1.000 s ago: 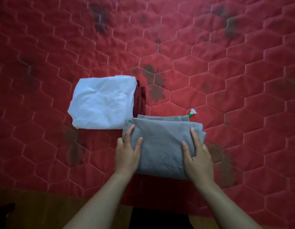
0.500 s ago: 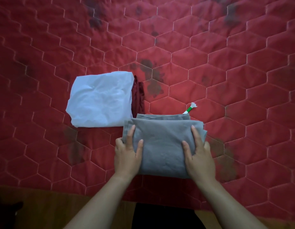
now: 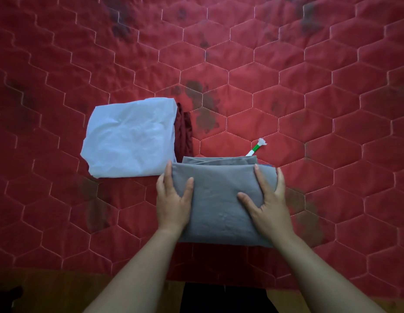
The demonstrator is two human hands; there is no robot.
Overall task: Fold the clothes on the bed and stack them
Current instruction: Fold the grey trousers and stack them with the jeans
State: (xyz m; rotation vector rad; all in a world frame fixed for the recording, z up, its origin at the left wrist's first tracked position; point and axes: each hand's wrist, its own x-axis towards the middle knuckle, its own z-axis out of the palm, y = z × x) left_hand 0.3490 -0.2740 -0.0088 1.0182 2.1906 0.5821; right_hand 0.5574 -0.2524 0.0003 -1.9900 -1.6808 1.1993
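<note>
A folded grey garment (image 3: 219, 199) lies on the red quilted bed (image 3: 309, 109) near its front edge. My left hand (image 3: 172, 202) clasps its left edge, thumb on top and fingers along the side. My right hand (image 3: 268, 199) clasps its right edge, thumb spread across the top. To the left, a folded pale blue garment (image 3: 131, 137) rests on a dark red garment (image 3: 184, 129), of which only a strip shows at its right side.
A small white and green stick-like thing (image 3: 256, 148) pokes out from behind the grey garment's far edge. A wooden bed frame edge (image 3: 61, 290) runs along the bottom. The bed stretches wide to the right and beyond.
My hands have shifted from lying flat on top of the grey garment to gripping its left and right edges. The right thumb has spread wide.
</note>
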